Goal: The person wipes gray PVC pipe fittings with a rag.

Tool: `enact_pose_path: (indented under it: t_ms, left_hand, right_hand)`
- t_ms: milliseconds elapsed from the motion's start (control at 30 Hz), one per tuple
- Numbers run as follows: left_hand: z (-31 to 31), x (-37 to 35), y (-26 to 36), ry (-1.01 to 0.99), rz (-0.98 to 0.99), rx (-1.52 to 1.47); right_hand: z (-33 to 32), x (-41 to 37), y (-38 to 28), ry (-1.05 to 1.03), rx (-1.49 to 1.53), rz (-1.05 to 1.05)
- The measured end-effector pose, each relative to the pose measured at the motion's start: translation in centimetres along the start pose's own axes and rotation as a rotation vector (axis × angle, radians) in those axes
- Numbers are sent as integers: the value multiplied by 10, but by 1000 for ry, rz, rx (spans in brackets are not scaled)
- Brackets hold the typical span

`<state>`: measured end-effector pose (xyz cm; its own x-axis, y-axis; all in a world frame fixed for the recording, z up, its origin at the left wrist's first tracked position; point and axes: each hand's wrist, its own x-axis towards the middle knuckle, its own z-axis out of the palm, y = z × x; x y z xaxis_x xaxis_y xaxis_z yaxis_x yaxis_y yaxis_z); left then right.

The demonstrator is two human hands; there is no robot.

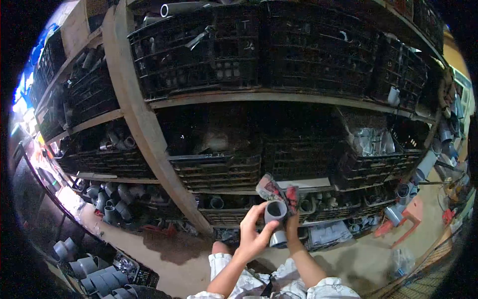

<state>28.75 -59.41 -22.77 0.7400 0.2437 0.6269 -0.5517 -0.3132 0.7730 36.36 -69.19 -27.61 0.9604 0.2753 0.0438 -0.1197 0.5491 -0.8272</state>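
My left hand (255,233) is closed round a grey plastic pipe fitting (274,211), thumb and fingers on its sides. One round opening of the fitting faces up toward me, and another end shows lower down, below my thumb. My right hand (292,225) is at the fitting's right side, closed on a crumpled cloth (269,186) with a grey and red pattern. The cloth spreads above and behind the fitting and touches it. Most of my right fingers are hidden behind the cloth and the fitting.
Wooden shelves (279,97) ahead carry black crates (214,172) of fittings. More grey fittings (102,281) are piled at lower left. A red plastic stool (411,222) stands at right, near a clear plastic bag (401,261) on the floor. A wooden post (142,124) slants at left.
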Motion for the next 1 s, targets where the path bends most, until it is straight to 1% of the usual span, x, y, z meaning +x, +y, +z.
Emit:
enact_pose_path:
  t_ms: [33, 67, 100, 133, 167, 200, 233, 267, 300, 333, 367, 400, 433, 467, 500, 533, 567, 600, 667, 733, 767, 867, 900, 1000]
  left_hand:
    - [-2, 3, 1, 52, -19, -24]
    - [-3, 5, -1, 170, -17, -67]
    - [-9, 10, -9, 220, 8, -19]
    - [-18, 18, -20, 272, 35, 27]
    - [-27, 24, -26, 308, -64, -20]
    - [-37, 36, -28, 354, -8, 34]
    - [-54, 50, -39, 384, 26, 146]
    - [-68, 69, -45, 461, 95, 185]
    - [-88, 93, -55, 531, 147, 285]
    - [-107, 119, -62, 593, 253, 375]
    - [-126, 137, -66, 577, 107, 480]
    - [-141, 155, -68, 582, 154, 773]
    - [-153, 169, -71, 543, 105, 903]
    - [-165, 183, -81, 511, 44, 1005]
    - [-175, 195, -88, 418, -5, 1127]
    - [-183, 204, -94, 324, -58, 1245]
    - [-185, 208, -98, 312, -64, 1369]
    - [-190, 216, -106, 217, -199, 1421]
    - [-198, 215, -128, 95, -140, 1595]
    - [-196, 224, -140, -59, -229, 1609]
    - [-192, 227, -137, -151, -326, 1677]
    - [-197, 231, -159, -280, -390, 1729]
    - [-196, 233, -153, -323, -495, 1688]
    - [-194, 229, -146, -409, -533, 1748]
  right_hand:
    - [-25, 6, 36, -90, 48, -185]
    - [-37, -2, 49, -159, -21, -85]
    - [-49, -11, 62, -234, -98, 10]
    - [-53, -15, 68, -205, 147, 291]
    - [-55, -24, 64, -287, 30, 276]
    - [-59, -35, 62, -369, -86, 260]
    - [-74, -32, 79, -419, -171, 196]
    - [-94, -32, 86, -295, -104, 315]
    - [-82, -39, 64, -149, -30, 388]
    - [-85, -44, 56, -15, 17, 418]
    - [-91, -53, 49, 112, 52, 416]
    - [-132, -44, 71, 163, 31, 361]
    - [-151, -44, 76, 216, 72, 275]
    - [-145, -56, 54, 145, 48, 267]
    - [-149, -67, 49, 140, 101, 188]
    - [-124, -77, 23, 202, 58, 193]
    - [-133, -80, 23, 345, 110, 261]
    - [-133, -87, 25, 376, 171, 210]
    - [-136, -92, 34, 474, 88, 238]
    - [-134, -90, 42, 550, 16, 283]
    - [-131, -89, 45, 573, -9, 301]
    - [-125, -84, 51, 602, -60, 333]
    - [-124, -83, 53, 607, -67, 339]
    - [-122, -79, 52, 592, -85, 351]
